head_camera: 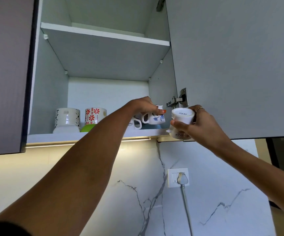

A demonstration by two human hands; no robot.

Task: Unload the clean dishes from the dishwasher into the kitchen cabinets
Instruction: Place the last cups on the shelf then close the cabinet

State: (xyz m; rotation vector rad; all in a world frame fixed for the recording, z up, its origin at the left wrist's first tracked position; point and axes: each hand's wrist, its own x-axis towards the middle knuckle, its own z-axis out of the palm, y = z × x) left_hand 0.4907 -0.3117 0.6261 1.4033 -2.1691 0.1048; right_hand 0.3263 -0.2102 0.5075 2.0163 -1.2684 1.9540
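Both arms are up at the open wall cabinet [90,135], seen from below. The left hand [147,106] is reaching onto the bottom shelf, fingers and thumb curled around a small white cup with a blue flower print [154,117], which sits upside down with its handle pointing left, right at the front of the shelf. Just beside it, lower and to the left, there's another small white cup [136,124] with its handle showing. The right hand [200,123] waits just outside the cabinet, in front of the open door [231,65], gripping an inverted white cup with a reddish pattern [181,122], its base turned towards the camera with a maker's mark on it; a ring shows on one finger. Further left on the same shelf stand a white mug with a black pattern [68,116] and a mug with red flowers [95,114], with something green [88,127] in front of them. The upper shelf [103,35] is bare from this angle. Below, a plug sits in a wall socket [177,178] on the marbled backsplash.
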